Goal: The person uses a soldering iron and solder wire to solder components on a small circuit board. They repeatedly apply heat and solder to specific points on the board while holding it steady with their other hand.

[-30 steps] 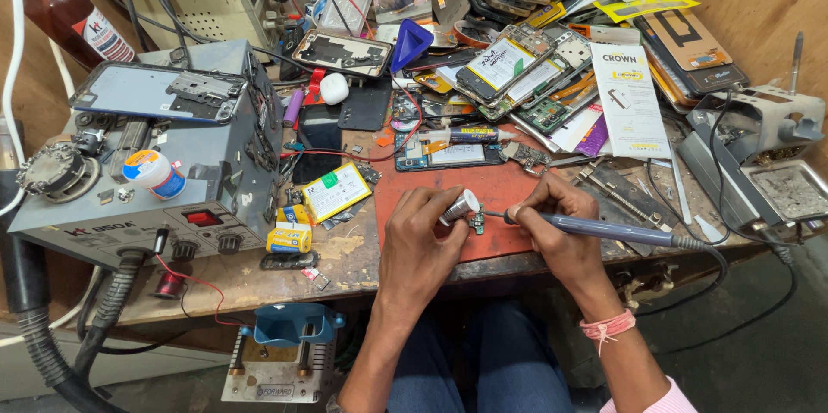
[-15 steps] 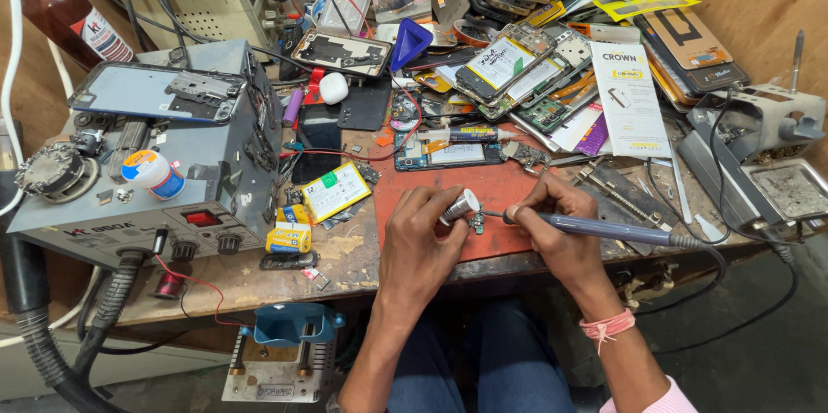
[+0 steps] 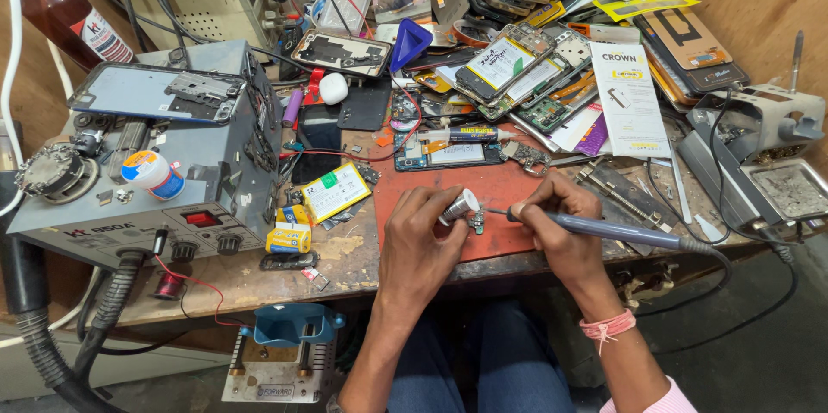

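- Left hand (image 3: pixel 421 236) resting on a red work mat (image 3: pixel 431 184), fingers curled, pinching a small silver spool of solder (image 3: pixel 459 205) between thumb and fingertips.
- Right hand (image 3: pixel 556 222) closed in a pen grip around a grey soldering iron (image 3: pixel 604 228), tip aimed left.
- Small green circuit board (image 3: pixel 476 222) lying on the mat between both hands, just under the spool; iron tip close to it, contact too fine to tell.
- Grey rework station (image 3: pixel 147 189) at left, well apart.
- Yellow-labelled battery (image 3: pixel 335 191) just left of the mat.
- Opened phones (image 3: pixel 504 68) heaped behind.
- Pink band (image 3: pixel 606 326) around right wrist.
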